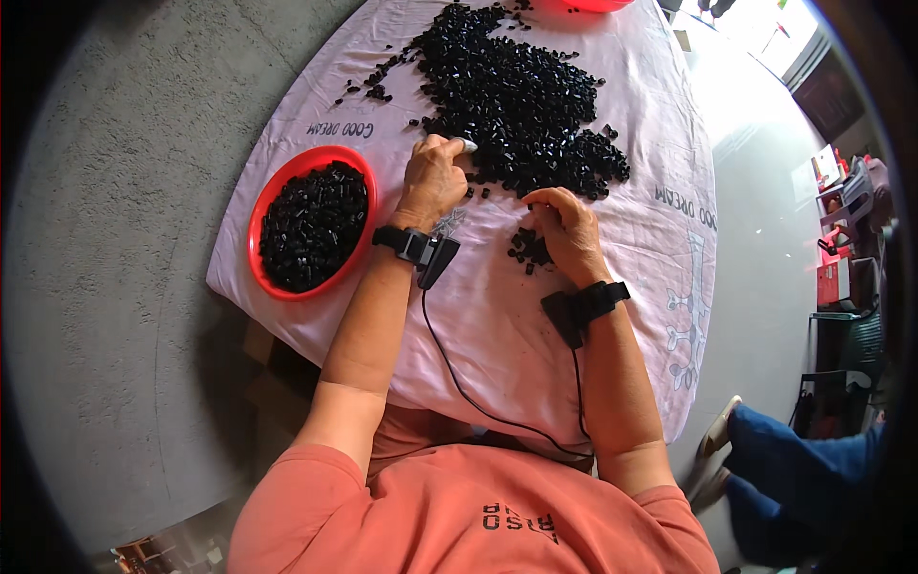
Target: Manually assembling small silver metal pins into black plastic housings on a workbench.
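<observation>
Left hand is half-curled at the black heap, right hand loosely bent beside it, and remotely I cannot tell whether either grips anything.

Likely workshop: pile of black parts

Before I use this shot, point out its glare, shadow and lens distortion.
Head view: glare whitens the right-hand floor toward the bright opening at upper right; head view: a dark shadow falls on the left-hand floor, below the red basin; head view: the pink cloth bows outward along its sides, and the picture's corners go black.
</observation>
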A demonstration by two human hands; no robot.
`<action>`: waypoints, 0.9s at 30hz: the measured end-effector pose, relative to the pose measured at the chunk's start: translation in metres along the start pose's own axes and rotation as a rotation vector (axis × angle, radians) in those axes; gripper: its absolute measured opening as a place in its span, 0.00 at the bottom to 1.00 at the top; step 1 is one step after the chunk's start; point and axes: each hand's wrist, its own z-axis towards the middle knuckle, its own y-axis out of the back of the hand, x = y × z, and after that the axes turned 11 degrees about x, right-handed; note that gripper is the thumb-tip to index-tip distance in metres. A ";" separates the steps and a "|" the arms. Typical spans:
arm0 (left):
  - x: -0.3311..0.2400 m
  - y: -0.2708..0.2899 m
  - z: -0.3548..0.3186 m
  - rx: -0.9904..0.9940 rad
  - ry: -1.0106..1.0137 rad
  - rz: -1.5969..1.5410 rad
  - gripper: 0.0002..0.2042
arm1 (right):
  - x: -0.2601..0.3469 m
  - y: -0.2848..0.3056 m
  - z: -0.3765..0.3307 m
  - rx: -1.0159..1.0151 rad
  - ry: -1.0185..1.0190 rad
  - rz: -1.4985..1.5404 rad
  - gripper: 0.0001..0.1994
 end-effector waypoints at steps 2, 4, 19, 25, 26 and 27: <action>-0.002 -0.005 0.004 -0.022 -0.021 0.003 0.17 | 0.000 0.000 0.000 0.007 -0.007 -0.005 0.07; 0.002 -0.001 0.003 0.059 0.002 0.030 0.18 | -0.001 0.001 0.000 0.005 -0.008 -0.011 0.07; 0.007 0.011 -0.008 0.077 -0.032 -0.070 0.14 | -0.001 0.003 -0.002 -0.001 -0.043 0.055 0.08; 0.001 0.008 -0.011 0.066 -0.078 -0.044 0.17 | -0.005 -0.002 -0.001 -0.045 -0.047 0.135 0.09; 0.004 0.011 -0.012 0.131 -0.049 -0.038 0.18 | -0.007 -0.001 -0.002 -0.040 -0.043 0.124 0.09; 0.005 0.012 -0.013 0.196 -0.021 -0.032 0.19 | -0.009 0.000 -0.002 -0.034 -0.040 0.113 0.09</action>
